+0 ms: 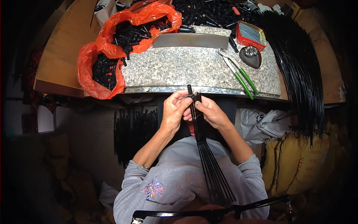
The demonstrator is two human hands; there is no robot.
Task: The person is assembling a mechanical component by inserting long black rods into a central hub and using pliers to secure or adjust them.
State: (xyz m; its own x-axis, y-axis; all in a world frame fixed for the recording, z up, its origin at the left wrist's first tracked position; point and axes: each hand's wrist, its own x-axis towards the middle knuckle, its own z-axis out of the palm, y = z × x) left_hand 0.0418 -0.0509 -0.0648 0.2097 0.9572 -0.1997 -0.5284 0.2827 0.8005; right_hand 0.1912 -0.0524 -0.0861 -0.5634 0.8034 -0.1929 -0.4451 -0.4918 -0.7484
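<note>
My left hand [175, 108] and my right hand [210, 111] meet just below the near edge of the speckled stone slab [194, 67]. Between them they grip a bundle of thin black rods [210, 164] that fans out down toward my chest. The left fingers pinch a small black piece [189, 89] at the top of one rod; the right fingers hold the bundle just beside it.
An orange plastic bag [100, 44] of small black parts lies at the slab's left. Green-handled pliers [240, 72], a red tin [250, 35], a dark dish [250, 56] and a grey metal strip [190, 40] lie on the slab. Long black rods [302, 74] hang at right.
</note>
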